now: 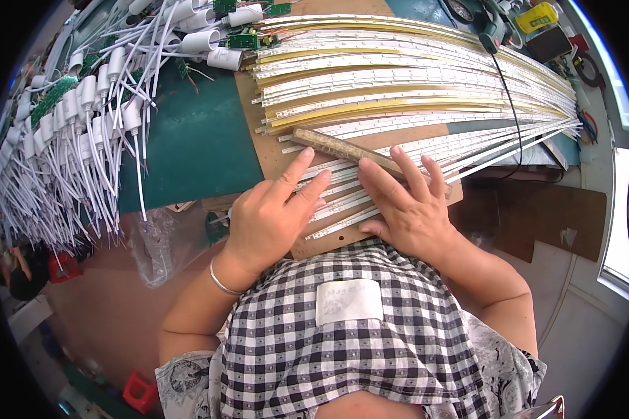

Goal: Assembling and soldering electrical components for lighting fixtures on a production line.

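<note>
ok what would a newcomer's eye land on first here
Probably the fan of long white strips sweeping from the centre to the upper right. Next, the dense heap of white cylinders with dangling wires at left. Then, front and centre, the left hand and right hand, fingers spread near a slim brownish bar.

I see left hand (262, 213): fingers (295, 170) parted, toward one o'clock | right hand (412, 209): splayed, toward eleven | both elbows (523, 307) bent

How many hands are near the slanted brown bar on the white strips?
2: the left hand, beside the left end of the brown bar, and the right hand, spread across the bar's right part. No other hand shows there.
</note>
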A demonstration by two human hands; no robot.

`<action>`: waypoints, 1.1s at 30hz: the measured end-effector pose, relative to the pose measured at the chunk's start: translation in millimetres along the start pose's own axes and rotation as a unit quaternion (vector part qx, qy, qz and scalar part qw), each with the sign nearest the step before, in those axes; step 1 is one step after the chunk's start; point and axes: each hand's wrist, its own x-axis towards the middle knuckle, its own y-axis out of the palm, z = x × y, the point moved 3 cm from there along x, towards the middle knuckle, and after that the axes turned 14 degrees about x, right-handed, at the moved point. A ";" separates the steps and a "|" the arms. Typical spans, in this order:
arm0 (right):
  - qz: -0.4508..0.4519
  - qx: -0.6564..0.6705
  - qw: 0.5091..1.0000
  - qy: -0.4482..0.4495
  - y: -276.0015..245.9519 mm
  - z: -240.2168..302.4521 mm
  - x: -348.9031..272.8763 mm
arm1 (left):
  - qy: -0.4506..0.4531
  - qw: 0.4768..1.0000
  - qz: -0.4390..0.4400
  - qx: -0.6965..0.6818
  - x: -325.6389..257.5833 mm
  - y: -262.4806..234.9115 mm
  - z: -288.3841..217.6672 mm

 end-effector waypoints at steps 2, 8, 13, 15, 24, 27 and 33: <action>-0.006 0.004 1.000 0.019 4.5 5.0 2.9 | 0.007 1.000 -0.009 -0.012 -9.0 0.0 3.8; -0.020 0.007 0.999 0.036 9.8 9.2 13.3 | -0.016 0.999 0.012 -0.042 -15.2 4.8 8.5; -0.017 0.012 0.999 0.050 11.5 11.2 5.6 | -0.023 0.999 0.024 -0.037 -17.0 5.7 10.2; -0.008 0.020 0.998 0.059 15.8 10.6 2.9 | -0.025 0.998 0.027 -0.054 -15.6 5.4 13.4; 0.024 0.037 0.996 0.082 15.4 22.2 21.9 | -0.043 0.999 0.022 -0.020 -18.2 2.4 14.6; -0.003 0.002 0.997 0.071 33.0 7.4 20.1 | -0.025 0.999 -0.031 -0.001 -14.3 19.4 18.8; 0.004 -0.045 0.997 0.065 30.2 -1.9 19.5 | 0.020 0.998 -0.055 -0.026 -10.4 24.1 18.5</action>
